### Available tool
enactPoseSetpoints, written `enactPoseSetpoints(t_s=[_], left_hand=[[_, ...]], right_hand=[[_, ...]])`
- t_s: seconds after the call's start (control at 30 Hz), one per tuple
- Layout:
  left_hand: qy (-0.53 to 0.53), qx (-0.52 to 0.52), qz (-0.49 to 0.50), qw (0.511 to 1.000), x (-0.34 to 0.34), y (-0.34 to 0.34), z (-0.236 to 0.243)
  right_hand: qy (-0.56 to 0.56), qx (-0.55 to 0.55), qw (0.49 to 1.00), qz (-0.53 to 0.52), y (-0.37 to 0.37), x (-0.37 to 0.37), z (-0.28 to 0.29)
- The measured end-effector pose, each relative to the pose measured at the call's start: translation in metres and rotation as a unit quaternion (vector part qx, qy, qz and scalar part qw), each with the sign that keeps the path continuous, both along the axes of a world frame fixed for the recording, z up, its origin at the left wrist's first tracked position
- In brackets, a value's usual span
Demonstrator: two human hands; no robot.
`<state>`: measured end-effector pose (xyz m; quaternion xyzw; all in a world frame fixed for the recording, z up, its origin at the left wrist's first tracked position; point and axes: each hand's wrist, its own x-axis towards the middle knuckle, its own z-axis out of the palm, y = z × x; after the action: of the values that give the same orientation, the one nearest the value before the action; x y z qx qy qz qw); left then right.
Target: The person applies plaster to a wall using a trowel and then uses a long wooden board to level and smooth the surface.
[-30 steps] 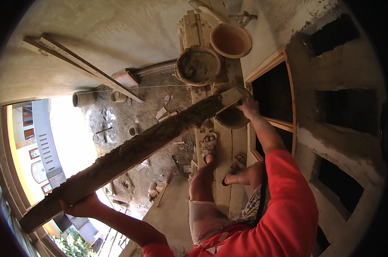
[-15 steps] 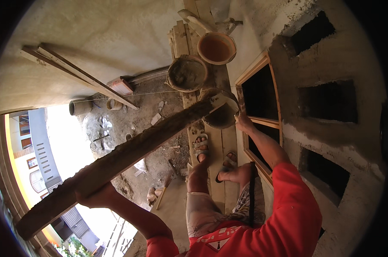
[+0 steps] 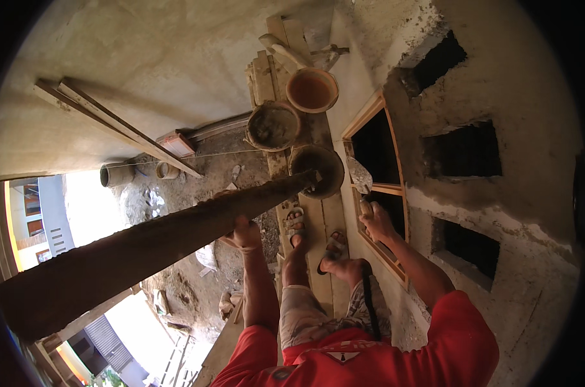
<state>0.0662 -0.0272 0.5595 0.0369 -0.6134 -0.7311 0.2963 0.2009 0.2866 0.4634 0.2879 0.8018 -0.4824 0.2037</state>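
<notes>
Worn planks form the surface (image 3: 311, 226) lying between both sets of fingers. The left hand (image 3: 244, 235) grips the edge of a mud-crusted board (image 3: 144, 240), its fingers curled. The right hand's (image 3: 380, 224) fingers wrap a trowel (image 3: 359, 175). Steadying the board seems the present step; the next move calls for firm left-hand support.

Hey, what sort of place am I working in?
Likely a building under construction or renovation: your right hand holds a trowel, a grimy bucket stands near your feet, and the rough wall has ragged openings.
</notes>
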Motion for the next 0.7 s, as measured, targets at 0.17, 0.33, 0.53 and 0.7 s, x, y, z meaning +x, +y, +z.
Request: enactPoseSetpoints(t_s=[0.17, 0.33, 0.53, 0.7], left_hand=[[-0.103, -0.224, 0.018, 0.969, 0.013, 0.012, -0.054], [-0.02, -0.179, -0.013, 0.984, 0.0, 0.034, -0.042], [-0.004, -0.039, -0.054, 0.998, -0.012, 0.059, -0.019], [0.002, -0.054, -0.047, 0.997, -0.01, 0.042, -0.074]], right_hand=[[0.067, -0.001, 0.997, 0.026, -0.014, 0.013, 0.036], [0.038, -0.057, 0.997, -0.032, -0.013, 0.018, 0.073], [0.092, -0.085, 0.992, -0.024, -0.026, 0.006, 0.149], [0.228, -0.11, 0.964, 0.08, -0.052, -0.018, 0.256]])
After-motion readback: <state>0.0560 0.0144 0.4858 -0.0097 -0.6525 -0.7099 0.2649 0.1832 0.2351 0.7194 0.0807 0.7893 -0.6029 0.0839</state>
